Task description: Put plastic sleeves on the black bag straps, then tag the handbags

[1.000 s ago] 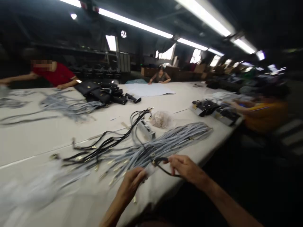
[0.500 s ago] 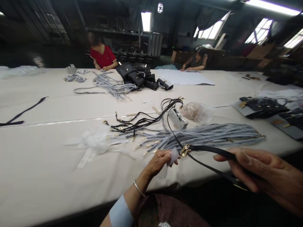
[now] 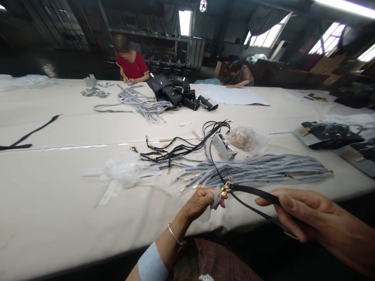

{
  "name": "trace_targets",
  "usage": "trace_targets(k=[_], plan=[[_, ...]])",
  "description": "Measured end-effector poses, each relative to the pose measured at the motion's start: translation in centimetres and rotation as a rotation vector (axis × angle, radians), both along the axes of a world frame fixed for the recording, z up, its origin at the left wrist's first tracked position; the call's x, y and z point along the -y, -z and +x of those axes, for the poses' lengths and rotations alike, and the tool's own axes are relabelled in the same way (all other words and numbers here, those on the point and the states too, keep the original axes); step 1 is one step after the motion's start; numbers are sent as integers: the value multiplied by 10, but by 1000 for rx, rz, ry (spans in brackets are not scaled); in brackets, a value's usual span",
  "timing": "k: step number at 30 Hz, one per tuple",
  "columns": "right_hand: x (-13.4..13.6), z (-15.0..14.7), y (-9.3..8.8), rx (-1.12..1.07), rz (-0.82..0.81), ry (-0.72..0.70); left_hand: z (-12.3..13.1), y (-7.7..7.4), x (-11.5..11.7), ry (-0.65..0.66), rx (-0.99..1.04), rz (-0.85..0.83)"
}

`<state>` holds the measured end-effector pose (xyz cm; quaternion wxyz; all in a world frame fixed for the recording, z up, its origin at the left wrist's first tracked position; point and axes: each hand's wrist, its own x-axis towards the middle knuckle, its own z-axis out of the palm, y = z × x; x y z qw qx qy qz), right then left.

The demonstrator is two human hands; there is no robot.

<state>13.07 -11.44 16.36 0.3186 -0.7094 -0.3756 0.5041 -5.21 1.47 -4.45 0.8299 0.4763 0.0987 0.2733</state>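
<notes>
My right hand [image 3: 304,216] is closed round a black strap [image 3: 254,190] that runs left to a gold clasp [image 3: 226,189]. My left hand [image 3: 202,201] pinches a scrap of clear plastic wrap [image 3: 216,196] right at that clasp. Both hands hover over the near edge of the long white table [image 3: 58,218]. Just beyond them lies a bundle of grey wrapped straps [image 3: 258,169] with gold ends. A pile of bare black straps [image 3: 181,148] lies behind that.
Crumpled plastic wrappers [image 3: 121,171] lie to the left. A clear bag [image 3: 244,138] and a small tool [image 3: 224,146] sit mid-table. Black bags [image 3: 175,93] and more grey straps [image 3: 143,105] lie farther back. Two people work at the far side; bags [image 3: 331,134] lie at right.
The view has swung from tilted and blurred to level. My right hand has pulled the black strap out to the right, and my left hand now grips the plastic at the clasp.
</notes>
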Motion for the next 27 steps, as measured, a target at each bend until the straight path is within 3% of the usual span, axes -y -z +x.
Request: trace_targets(k=[10, 18, 27], plan=[[1, 6, 0, -81, -28, -13, -1, -2, -4, 49, -98, 71], [2, 13, 8, -98, -60, -10, 11, 4, -1, 85, -19, -36], [2, 21, 8, -95, -52, -6, 17, -4, 0, 104, -19, -103]])
